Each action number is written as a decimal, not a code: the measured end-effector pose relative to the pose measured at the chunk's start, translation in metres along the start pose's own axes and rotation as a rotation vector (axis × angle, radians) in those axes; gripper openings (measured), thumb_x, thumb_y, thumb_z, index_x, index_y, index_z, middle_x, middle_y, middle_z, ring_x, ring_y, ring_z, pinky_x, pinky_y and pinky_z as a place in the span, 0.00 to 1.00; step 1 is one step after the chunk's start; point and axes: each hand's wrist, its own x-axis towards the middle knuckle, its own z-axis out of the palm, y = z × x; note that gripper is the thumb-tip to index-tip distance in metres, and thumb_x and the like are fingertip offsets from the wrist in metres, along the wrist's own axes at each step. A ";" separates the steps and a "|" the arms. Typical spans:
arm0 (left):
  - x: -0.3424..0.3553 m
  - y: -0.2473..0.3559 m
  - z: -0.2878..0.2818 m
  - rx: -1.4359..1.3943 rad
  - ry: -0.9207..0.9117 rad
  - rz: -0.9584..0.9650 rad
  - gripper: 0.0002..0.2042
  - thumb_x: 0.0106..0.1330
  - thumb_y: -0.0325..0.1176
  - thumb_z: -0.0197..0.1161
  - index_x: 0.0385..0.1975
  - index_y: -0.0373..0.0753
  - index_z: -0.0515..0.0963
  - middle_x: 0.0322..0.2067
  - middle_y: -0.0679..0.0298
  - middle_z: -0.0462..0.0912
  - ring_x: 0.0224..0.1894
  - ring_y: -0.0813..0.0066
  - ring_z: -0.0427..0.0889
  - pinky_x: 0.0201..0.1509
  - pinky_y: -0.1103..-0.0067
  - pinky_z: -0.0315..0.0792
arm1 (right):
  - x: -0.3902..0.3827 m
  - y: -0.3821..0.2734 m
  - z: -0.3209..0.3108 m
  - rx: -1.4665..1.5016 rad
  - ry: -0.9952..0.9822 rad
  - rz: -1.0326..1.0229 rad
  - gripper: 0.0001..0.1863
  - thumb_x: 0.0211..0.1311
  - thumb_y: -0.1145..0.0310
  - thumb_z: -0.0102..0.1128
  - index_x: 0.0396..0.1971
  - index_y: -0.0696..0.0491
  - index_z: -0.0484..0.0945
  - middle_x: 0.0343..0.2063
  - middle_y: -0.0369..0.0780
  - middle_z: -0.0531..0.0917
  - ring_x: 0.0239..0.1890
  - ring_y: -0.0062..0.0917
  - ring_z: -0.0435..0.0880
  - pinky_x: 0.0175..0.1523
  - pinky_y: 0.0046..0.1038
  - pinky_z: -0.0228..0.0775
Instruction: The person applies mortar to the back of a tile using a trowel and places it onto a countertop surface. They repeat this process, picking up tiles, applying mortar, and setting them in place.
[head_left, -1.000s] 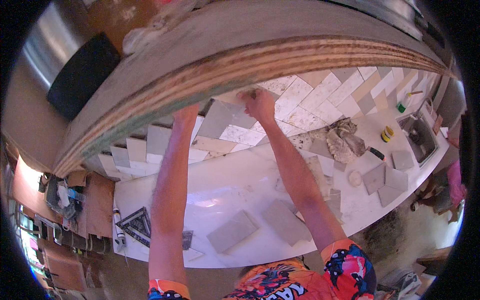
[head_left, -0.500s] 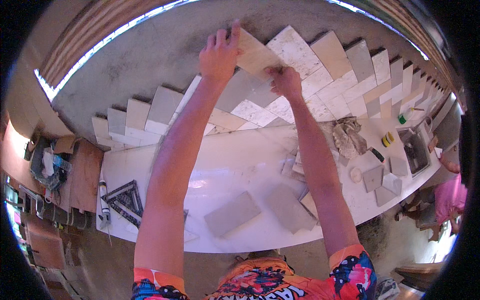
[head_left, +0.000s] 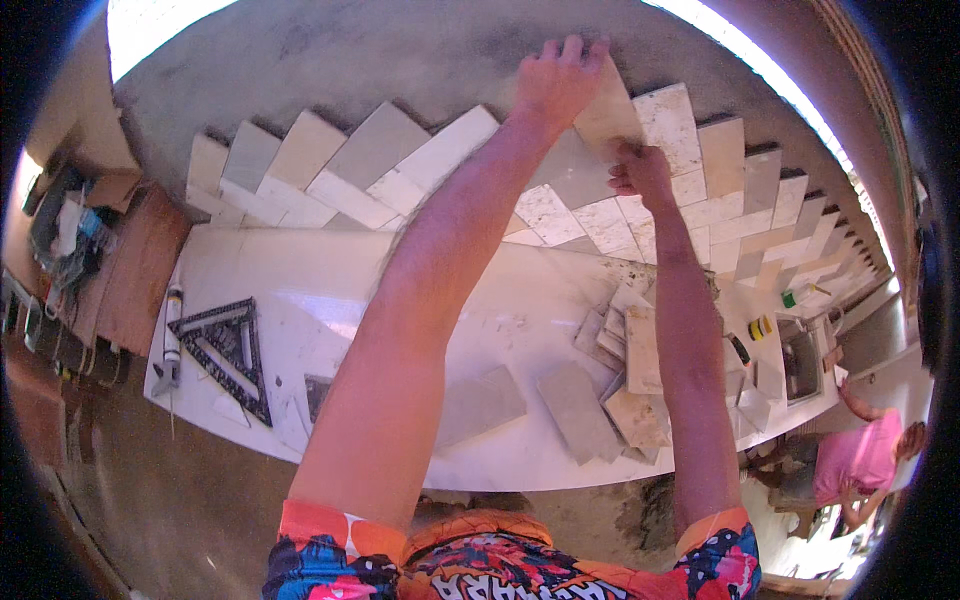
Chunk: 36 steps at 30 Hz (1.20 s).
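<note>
My left hand [head_left: 558, 82] grips the top of a beige tile [head_left: 615, 115] high on the wall, fingertips bent over its upper edge. Below it, my right hand [head_left: 642, 175] is closed at the tile's lower corner, fingers curled. Around that piece are herringbone rows of white, beige and grey wall tiles [head_left: 390, 142], stepped along their top against bare grey wall [head_left: 400, 50]. A speckled white tile [head_left: 670, 130] adjoins it on the right.
The white counter [head_left: 490, 300] bears loose tiles [head_left: 580, 410], a black triangle square [head_left: 225, 355], a caulking gun [head_left: 167, 365], a yellow container [head_left: 760, 328] and a sink [head_left: 800, 365]. A person in pink [head_left: 855, 460] is at lower right. Clutter [head_left: 75, 240] fills the left.
Earlier a wooden board filled the upper view; the view has since shifted to show the wall. Both hands and the beige tile appear further right in the picture. The person in pink shows more fully.
</note>
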 end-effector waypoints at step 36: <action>0.009 0.004 -0.010 0.005 -0.236 -0.059 0.36 0.61 0.40 0.75 0.72 0.60 0.70 0.48 0.51 0.80 0.49 0.48 0.84 0.49 0.58 0.81 | -0.004 0.012 -0.012 0.220 -0.081 -0.110 0.23 0.75 0.59 0.61 0.32 0.69 0.84 0.22 0.49 0.87 0.22 0.35 0.91 0.25 0.34 0.87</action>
